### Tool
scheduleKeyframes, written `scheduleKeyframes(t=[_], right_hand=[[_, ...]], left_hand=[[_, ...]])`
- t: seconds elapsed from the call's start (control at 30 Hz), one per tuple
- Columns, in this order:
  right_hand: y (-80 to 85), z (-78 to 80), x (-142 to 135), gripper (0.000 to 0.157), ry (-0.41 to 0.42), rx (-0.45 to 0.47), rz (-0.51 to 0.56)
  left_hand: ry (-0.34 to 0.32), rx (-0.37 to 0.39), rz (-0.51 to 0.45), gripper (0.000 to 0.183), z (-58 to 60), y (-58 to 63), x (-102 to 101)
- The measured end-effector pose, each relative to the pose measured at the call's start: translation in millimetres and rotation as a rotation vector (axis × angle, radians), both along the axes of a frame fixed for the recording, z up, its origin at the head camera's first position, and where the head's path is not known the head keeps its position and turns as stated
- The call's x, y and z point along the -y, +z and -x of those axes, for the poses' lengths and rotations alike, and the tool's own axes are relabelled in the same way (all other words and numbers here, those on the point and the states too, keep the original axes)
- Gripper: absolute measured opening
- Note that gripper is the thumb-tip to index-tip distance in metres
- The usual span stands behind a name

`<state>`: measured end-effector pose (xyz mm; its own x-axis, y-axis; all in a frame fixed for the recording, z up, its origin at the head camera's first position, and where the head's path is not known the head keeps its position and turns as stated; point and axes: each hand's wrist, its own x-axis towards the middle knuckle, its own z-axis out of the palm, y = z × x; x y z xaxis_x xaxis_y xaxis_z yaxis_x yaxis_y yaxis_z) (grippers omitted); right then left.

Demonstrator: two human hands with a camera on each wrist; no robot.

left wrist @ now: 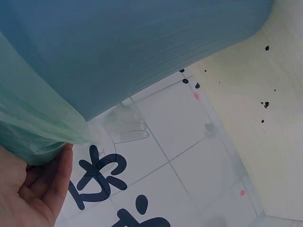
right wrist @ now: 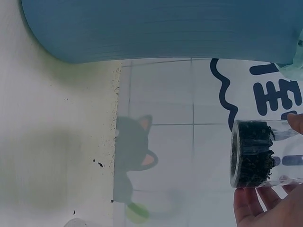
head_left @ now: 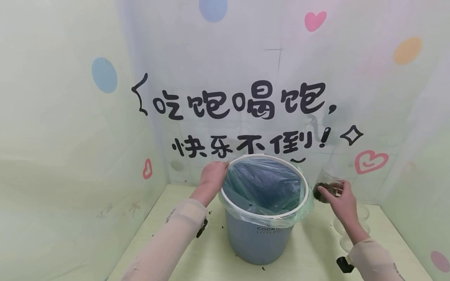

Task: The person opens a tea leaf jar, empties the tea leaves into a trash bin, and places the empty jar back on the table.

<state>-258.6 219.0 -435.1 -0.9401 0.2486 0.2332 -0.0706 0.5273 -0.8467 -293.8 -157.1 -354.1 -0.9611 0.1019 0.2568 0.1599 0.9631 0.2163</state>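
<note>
A grey-blue trash bin (head_left: 258, 244) stands on the table, lined with a thin green plastic bag (head_left: 263, 183) under a white rim ring (head_left: 305, 191). My left hand (head_left: 213, 175) grips the bin's left rim; in the left wrist view its fingers (left wrist: 59, 177) curl against the bag's overhanging edge. Off the bin's right side, my right hand (head_left: 346, 203) holds a clear cylindrical jar (right wrist: 235, 156). Dark, crumbly leaf-like bits (right wrist: 255, 156) are packed at the jar's base. Fingers wrap its side, with the thumb opposite.
Several clear round containers (head_left: 360, 212) stand on the pale table (head_left: 313, 257) at the right, partly behind my right forearm. Dark crumbs (left wrist: 266, 105) are scattered over the tabletop. Printed wall sheets (head_left: 246, 58) enclose the back and both sides.
</note>
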Motion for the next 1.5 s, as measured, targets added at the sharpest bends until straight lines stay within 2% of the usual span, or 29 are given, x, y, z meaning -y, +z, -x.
scheduleKeyframes(t=[1.5], right_hand=[[27.3,2.6,0,0.065,0.033,-0.058,-0.066]], left_hand=[[0.008,-0.007,0.000,0.032,0.3,-1.6,1]])
